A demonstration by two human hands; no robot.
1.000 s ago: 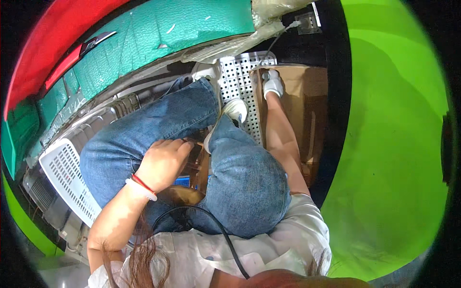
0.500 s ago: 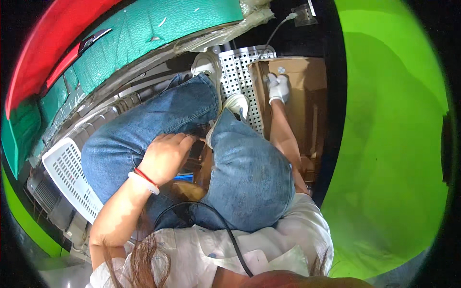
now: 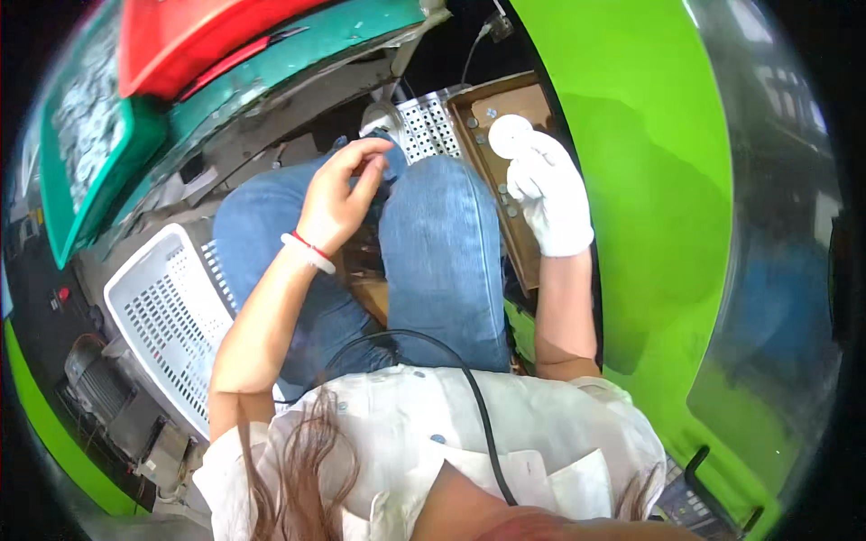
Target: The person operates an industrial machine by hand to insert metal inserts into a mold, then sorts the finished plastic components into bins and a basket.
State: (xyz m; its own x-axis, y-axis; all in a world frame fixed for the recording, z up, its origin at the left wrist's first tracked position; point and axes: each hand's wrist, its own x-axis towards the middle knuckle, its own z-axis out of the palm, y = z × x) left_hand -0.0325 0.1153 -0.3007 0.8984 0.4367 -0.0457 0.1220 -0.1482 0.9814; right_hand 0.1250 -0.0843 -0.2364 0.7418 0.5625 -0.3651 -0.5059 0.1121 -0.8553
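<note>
My right hand (image 3: 550, 203), in a white glove, pinches a round white disc (image 3: 509, 136) between thumb and fingers. It is raised over the cardboard box (image 3: 520, 248), in which several small clear or greyish round pieces (image 3: 492, 114) lie. My left hand (image 3: 343, 194) is bare, with a red and a white band at the wrist. It hovers above my jeans-clad knees, fingers loosely bent and thumb apart, holding nothing that I can see.
A white slotted basket (image 3: 167, 311) stands at my left. A white perforated panel (image 3: 428, 128) lies by my shoes. Green and red bins (image 3: 203, 41) rise at the upper left. A bright green panel (image 3: 667, 180) borders the right. A black cable (image 3: 478, 388) crosses my front.
My right hand has come up out of the cardboard box towards me, now with the white disc in it. My left hand has lifted forward from between my knees. The view has shifted.
</note>
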